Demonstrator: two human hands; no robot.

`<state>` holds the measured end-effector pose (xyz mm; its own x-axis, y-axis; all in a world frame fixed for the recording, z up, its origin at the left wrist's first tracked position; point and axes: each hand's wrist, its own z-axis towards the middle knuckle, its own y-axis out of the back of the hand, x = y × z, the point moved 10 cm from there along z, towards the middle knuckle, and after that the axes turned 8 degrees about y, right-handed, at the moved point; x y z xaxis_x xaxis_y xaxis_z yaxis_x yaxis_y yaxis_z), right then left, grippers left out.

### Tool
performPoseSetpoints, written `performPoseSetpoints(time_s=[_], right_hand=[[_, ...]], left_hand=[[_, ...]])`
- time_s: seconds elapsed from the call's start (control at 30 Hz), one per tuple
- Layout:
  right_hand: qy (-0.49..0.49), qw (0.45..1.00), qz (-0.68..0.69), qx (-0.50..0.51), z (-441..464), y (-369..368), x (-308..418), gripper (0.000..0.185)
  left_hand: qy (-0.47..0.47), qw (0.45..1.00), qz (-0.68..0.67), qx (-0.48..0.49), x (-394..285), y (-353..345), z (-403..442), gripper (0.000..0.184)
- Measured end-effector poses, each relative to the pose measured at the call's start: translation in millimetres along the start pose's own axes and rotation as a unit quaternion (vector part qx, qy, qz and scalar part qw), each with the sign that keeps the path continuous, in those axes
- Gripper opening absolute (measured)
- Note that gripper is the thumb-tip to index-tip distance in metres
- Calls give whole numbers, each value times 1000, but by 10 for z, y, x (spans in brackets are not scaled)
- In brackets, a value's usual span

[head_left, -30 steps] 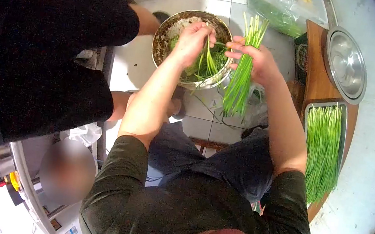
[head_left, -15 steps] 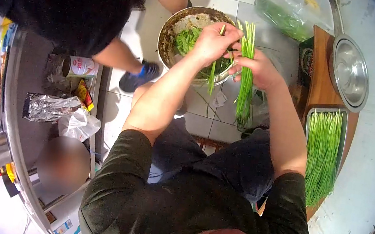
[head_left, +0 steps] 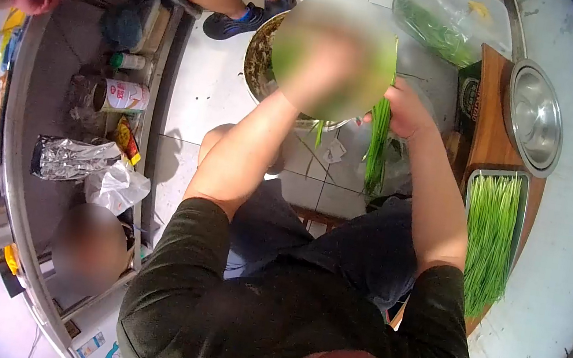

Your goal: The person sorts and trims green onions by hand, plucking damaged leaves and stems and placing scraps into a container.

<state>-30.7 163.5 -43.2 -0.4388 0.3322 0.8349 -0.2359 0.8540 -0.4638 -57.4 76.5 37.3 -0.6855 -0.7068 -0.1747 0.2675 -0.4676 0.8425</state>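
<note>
My right hand (head_left: 407, 108) is closed around a bunch of green garlic chives (head_left: 376, 148), which hangs upright with the leaves pointing down. My left hand (head_left: 330, 63) reaches over the large round basin (head_left: 253, 63), but a blurred patch covers its fingers and most of the basin. A few green leaf ends (head_left: 319, 132) stick out below that patch, under the left hand. Dark residue coats the basin's inner left wall. Whether the left fingers grip anything is hidden.
On the wooden board (head_left: 493, 110) at right lie a steel bowl (head_left: 535, 116) and a tray of garlic chives (head_left: 488, 242). Plastic-bagged greens (head_left: 435, 27) sit behind. At left, a shelf holds a can (head_left: 121, 96) and foil packet (head_left: 75, 158). Another person's shoe (head_left: 235, 25) stands near the basin.
My left hand was pinching a few stalks beside the bunch; now it is blurred over the basin. The other person has shifted up and left, uncovering more shelf.
</note>
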Motion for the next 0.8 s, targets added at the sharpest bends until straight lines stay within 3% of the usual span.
performPoseSetpoints(time_s=[0.2,0.3,0.4,0.5,0.6,0.7,0.8], right_hand=[[5,1000,-1,8,14,17,-57,27],[-7,1000,-14,19,-38,-74,-29,28],[-26,998,-30,53,-20,-71,-94,31],[-29,998,-38,39,-49,-131,-53,32],[-46,997,-32,50,-12,-124,-115,34],[-50,996,-34,58,2,-113,-156,33],[-47,998,-12,27,-11,-75,-129,30]], left_hand=[[12,993,105,-46,11,-7,6,21],[111,992,-54,15,205,-175,23,21],[61,995,12,-84,23,178,36,18],[150,958,-244,-16,298,-24,-19,17],[278,864,-411,81,375,-126,-59,16],[92,977,-179,65,206,-208,-32,15],[118,969,-173,131,278,-317,-70,23]])
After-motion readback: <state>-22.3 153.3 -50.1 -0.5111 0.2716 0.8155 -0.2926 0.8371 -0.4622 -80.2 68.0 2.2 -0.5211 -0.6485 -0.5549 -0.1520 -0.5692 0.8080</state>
